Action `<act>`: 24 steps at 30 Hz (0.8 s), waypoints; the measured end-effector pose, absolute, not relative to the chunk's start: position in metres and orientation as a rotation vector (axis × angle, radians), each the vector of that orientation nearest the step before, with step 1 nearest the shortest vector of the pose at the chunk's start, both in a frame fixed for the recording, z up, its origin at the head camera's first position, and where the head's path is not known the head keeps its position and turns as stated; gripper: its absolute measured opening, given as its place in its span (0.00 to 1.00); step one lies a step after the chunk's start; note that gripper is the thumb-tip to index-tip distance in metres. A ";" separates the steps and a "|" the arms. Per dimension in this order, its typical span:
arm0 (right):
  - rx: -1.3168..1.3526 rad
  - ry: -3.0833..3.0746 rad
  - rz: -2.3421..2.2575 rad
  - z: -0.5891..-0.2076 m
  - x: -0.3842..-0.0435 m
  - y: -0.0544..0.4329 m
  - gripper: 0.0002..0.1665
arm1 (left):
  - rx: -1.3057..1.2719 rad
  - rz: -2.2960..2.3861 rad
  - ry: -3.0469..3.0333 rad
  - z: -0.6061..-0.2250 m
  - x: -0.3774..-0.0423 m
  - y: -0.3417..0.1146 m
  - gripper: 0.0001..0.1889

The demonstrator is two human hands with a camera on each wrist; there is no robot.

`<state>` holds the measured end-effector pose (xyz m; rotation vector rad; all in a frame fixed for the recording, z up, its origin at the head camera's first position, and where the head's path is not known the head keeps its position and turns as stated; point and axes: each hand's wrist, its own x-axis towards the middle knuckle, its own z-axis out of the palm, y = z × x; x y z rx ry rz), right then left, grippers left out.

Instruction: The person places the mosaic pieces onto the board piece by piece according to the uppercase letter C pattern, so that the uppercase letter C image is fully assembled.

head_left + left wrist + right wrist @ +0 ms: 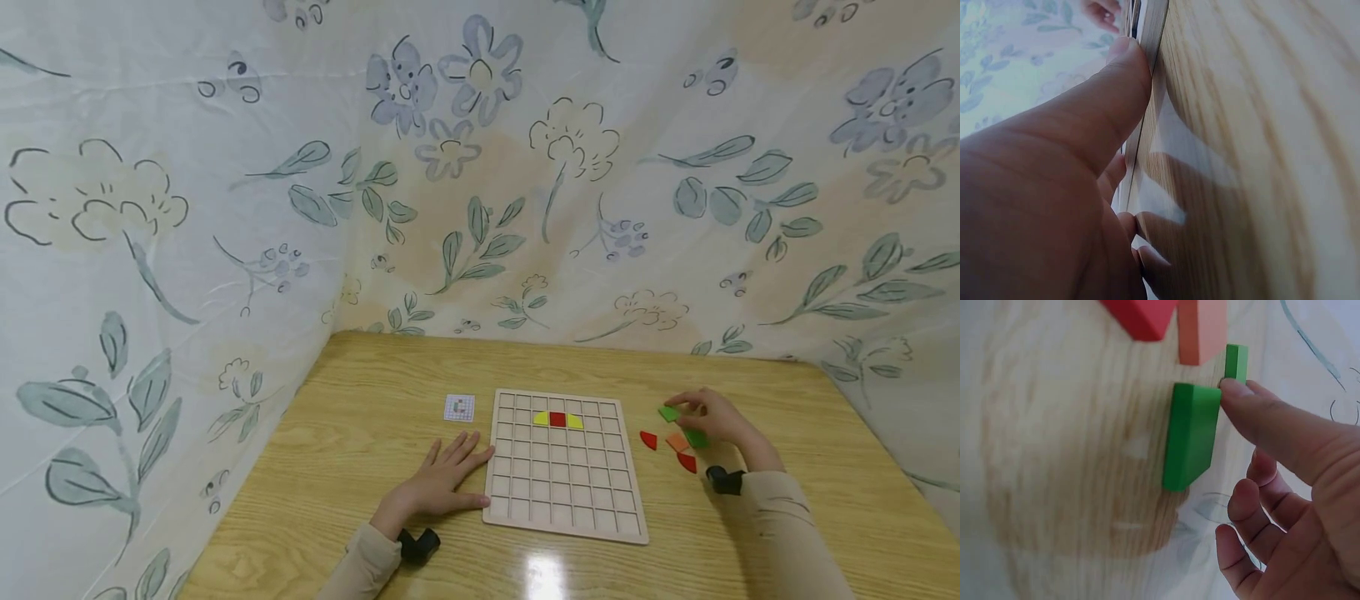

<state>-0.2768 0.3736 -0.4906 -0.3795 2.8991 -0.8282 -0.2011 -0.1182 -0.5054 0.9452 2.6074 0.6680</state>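
My left hand (pixel 438 483) rests on the table with its fingers spread, thumb and fingertips along the left edge of a wooden grid board (pixel 562 492). In the left wrist view the thumb (pixel 1119 81) presses against the board's side. On the board, a red square tile (pixel 557 419) lies between two yellow quarter-round tiles (pixel 541 418). To the right of the board, my right hand (pixel 712 417) pinches a small green tile (pixel 668 413) between thumb and index finger; the other fingers are curled. Below that hand lies another green tile (pixel 1192 437).
Close to the right hand lie an orange tile (pixel 677 442) and two red quarter-round tiles (pixel 648 440). A small printed pattern card (pixel 459 407) lies left of the board. Floral cloth (pixel 480 208) hangs behind the wooden table (pixel 360 400).
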 end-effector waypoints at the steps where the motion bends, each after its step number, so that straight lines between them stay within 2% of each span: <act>1: -0.369 2.896 -0.830 -0.491 -0.277 0.374 0.17 | 0.945 0.667 2.607 -0.506 -0.202 -0.118 0.39; 11: -0.310 2.976 -0.754 -0.487 -0.271 0.366 0.17 | 0.944 0.676 2.602 -0.505 -0.203 -0.118 0.39; 24: -0.403 3.103 -0.730 -0.479 -0.263 0.337 0.16 | 0.929 0.668 2.594 -0.500 -0.199 -0.117 0.39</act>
